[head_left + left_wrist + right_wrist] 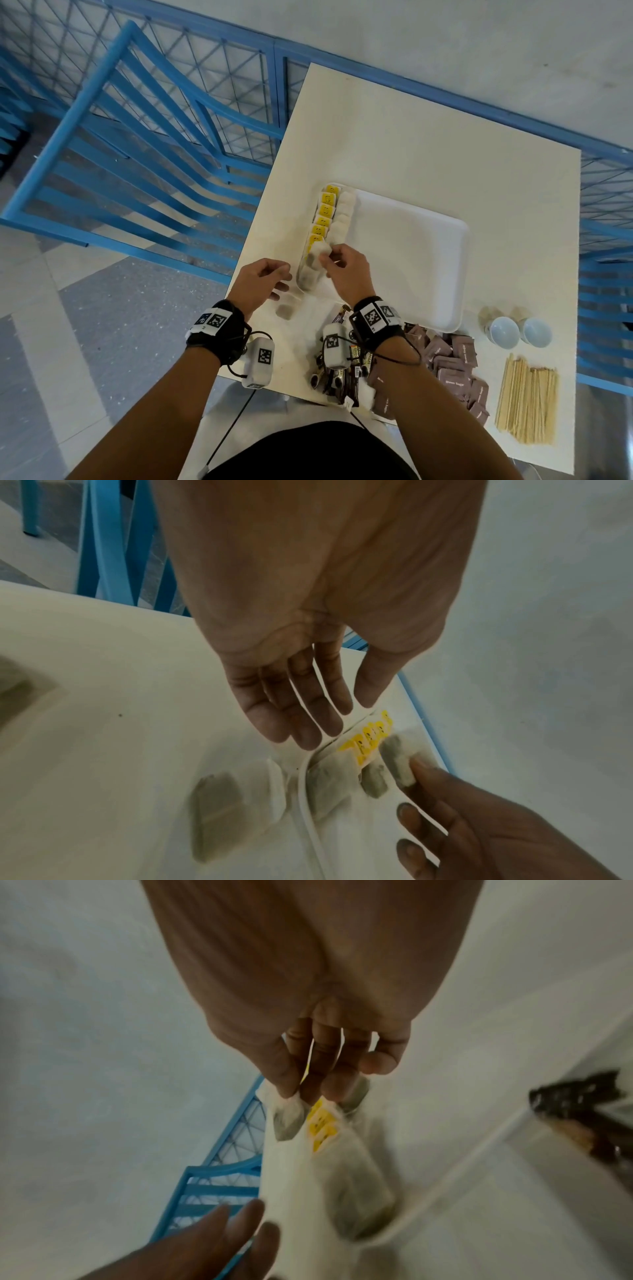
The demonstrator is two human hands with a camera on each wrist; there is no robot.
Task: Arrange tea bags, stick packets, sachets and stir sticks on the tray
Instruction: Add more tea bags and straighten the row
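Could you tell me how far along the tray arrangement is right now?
Done: a row of tea bags lines the tray's left edge. In hand: the right hand pinches another tea bag; the left hand is free. Left: one tea bag on the table, stick packets, sachets, stir sticks.

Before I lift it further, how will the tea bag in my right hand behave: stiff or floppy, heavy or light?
Probably floppy: the tea bag bends where the right hand pinches it. Likely light, since fingertips alone hold it. Its thin paper looks fragile, so a hard pull might tear it.
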